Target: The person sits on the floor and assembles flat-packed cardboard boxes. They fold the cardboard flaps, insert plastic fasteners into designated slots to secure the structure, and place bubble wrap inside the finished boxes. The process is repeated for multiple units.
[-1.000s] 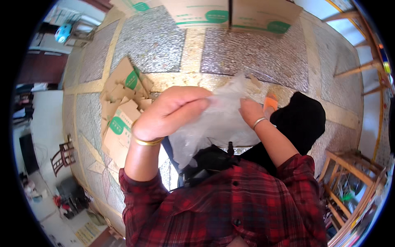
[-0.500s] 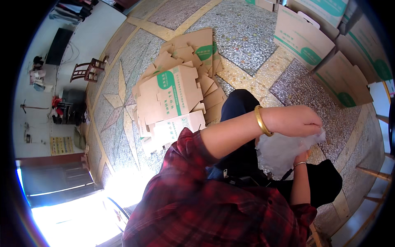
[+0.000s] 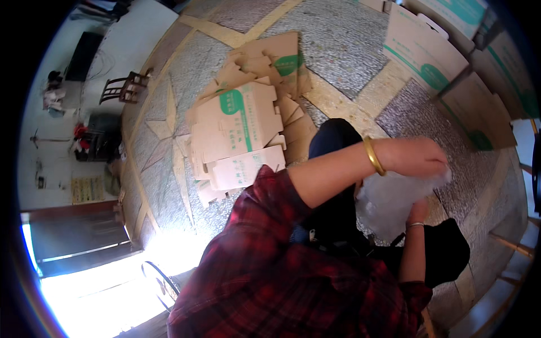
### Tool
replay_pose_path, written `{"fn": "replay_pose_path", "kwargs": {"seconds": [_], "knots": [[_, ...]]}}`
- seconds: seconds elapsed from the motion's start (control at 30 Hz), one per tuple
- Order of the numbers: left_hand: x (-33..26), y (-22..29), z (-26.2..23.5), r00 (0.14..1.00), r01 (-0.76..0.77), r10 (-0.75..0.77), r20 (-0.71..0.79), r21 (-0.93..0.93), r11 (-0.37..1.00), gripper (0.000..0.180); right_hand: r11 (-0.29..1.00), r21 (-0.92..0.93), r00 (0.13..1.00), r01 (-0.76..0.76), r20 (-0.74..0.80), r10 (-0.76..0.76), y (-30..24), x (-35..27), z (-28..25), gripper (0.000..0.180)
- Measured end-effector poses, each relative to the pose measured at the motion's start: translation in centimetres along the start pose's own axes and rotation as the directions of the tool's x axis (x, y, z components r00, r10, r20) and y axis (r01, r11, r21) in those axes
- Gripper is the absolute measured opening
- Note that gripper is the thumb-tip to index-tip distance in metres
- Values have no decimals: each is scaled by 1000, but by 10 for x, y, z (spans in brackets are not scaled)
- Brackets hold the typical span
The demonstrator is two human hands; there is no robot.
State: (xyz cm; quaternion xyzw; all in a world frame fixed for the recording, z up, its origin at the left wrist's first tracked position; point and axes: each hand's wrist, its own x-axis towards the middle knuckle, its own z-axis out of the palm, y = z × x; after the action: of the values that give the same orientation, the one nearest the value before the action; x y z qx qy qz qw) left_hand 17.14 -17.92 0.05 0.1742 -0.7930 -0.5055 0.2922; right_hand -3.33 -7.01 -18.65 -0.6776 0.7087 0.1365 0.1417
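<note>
A cloudy, see-through plastic bag hangs crumpled between my hands, above my lap and beside my knees. My left hand, with a gold bangle at its wrist, reaches across to the right and is closed on the bag's upper right edge. Below it, my right hand, wearing a thin bracelet, grips the bag's lower right side. The plastic partly covers that hand's fingertips. Whether anything lies inside the bag cannot be made out.
A loose pile of flattened cardboard boxes lies on the patterned stone floor ahead left. Standing open cartons crowd the far right. A wooden chair is by the left wall, and wooden legs show at the right edge.
My left hand has shifted slightly to the right with the bag's edge in it. The bag moved a little the same way. The whole view has also shifted slightly.
</note>
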Motion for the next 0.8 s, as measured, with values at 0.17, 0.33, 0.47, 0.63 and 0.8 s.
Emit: {"fn": "replay_pose_path", "kwargs": {"seconds": [0.17, 0.33, 0.47, 0.63, 0.8], "knots": [[-4, -4, -15, 987, 156, -155, 37, -33, 987, 22, 912, 398, 988, 101, -149, -44, 7, 7, -4, 27], [6, -10, -17, 951, 308, -308, 8, -91, 947, 22, 526, 843, 982, 111, -175, 74, 26, 17, 3, 24], [11, -22, -20, 924, 382, -382, 13, -72, 921, 22, 144, 976, 972, 165, -185, 142, 33, 17, 0, 19], [10, -47, -30, 945, 327, -324, -44, 140, 934, 23, -192, 979, 985, -67, 96, 146, 32, 12, -24, 14], [17, -67, -49, 921, 389, -369, -123, 242, 889, 24, -496, 865, 984, -81, 150, 101, 31, 6, -42, 13]]}}
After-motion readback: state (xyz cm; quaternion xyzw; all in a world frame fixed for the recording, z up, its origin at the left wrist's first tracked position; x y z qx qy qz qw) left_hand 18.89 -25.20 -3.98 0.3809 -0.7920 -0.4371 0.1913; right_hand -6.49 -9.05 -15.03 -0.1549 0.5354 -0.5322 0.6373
